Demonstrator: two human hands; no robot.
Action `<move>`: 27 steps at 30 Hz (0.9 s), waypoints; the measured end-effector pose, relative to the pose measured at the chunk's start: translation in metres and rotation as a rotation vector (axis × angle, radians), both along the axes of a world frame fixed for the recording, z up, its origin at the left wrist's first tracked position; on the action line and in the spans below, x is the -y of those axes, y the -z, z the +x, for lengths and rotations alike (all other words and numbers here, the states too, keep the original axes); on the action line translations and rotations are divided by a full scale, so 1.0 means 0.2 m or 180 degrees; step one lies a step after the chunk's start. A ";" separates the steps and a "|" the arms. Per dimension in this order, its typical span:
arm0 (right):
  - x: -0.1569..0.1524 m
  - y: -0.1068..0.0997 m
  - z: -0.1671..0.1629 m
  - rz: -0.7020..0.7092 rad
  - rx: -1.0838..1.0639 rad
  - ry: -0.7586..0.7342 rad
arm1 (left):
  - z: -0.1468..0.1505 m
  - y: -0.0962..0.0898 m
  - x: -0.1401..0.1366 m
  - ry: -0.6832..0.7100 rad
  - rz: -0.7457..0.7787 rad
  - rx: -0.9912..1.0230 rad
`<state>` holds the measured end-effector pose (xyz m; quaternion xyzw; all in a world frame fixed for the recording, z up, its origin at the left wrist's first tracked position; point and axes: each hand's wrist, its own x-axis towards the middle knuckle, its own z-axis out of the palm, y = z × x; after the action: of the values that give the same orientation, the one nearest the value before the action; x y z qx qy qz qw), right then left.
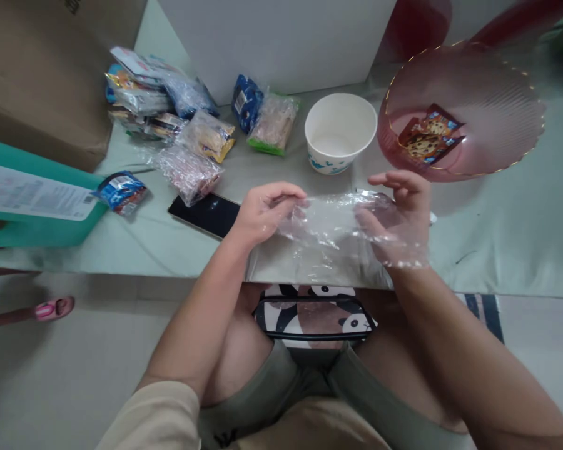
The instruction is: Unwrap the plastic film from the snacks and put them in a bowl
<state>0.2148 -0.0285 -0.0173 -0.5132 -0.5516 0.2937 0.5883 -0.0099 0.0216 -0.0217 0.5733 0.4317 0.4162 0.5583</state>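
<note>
A crinkled sheet of thin clear plastic [331, 219] stretches between my two hands above the table's front edge; whether it is a bag or a disposable glove I cannot tell. My left hand [274, 209] pinches its left end between thumb and fingers. My right hand [401, 215] is spread, thumb and fingers apart, with the plastic lying over its thumb, palm and wrist. Just beyond them stands a white paper tub [331, 153] with a blue-green pattern. Right of it, a pink ribbed bowl [497, 119] with a gold rim holds brown cookie packets [431, 134].
Several wrapped snacks [145, 87] are heaped at the back left. Two packets, one dark blue [247, 103] and one clear with green [274, 122], lie near a white box [281, 44]. A phone [206, 215], blue packet [122, 192], teal box [89, 219] and cardboard box [42, 81] are left.
</note>
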 end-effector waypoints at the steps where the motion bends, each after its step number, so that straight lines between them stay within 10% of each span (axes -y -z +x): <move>1: 0.00 0.00 0.00 -0.0082 0.0040 -0.0056 | -0.01 -0.01 0.00 0.0010 0.0042 0.0013; 12: -0.04 0.01 0.00 -0.0666 -0.0753 -0.0306 | -0.06 -0.04 0.00 0.0300 0.0200 -0.0069; 20: -0.05 0.05 -0.01 -0.0548 -0.0989 -0.0301 | -0.04 -0.08 -0.01 0.0078 -0.0889 0.0253; 27: -0.06 0.07 0.04 -0.0770 -0.1486 -0.0503 | -0.04 -0.09 -0.02 -0.0010 -0.0914 0.0266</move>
<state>0.2237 -0.0164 -0.0309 -0.4535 -0.4004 0.5128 0.6091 -0.0172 0.0263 -0.0035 0.4690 0.4640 0.3746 0.6515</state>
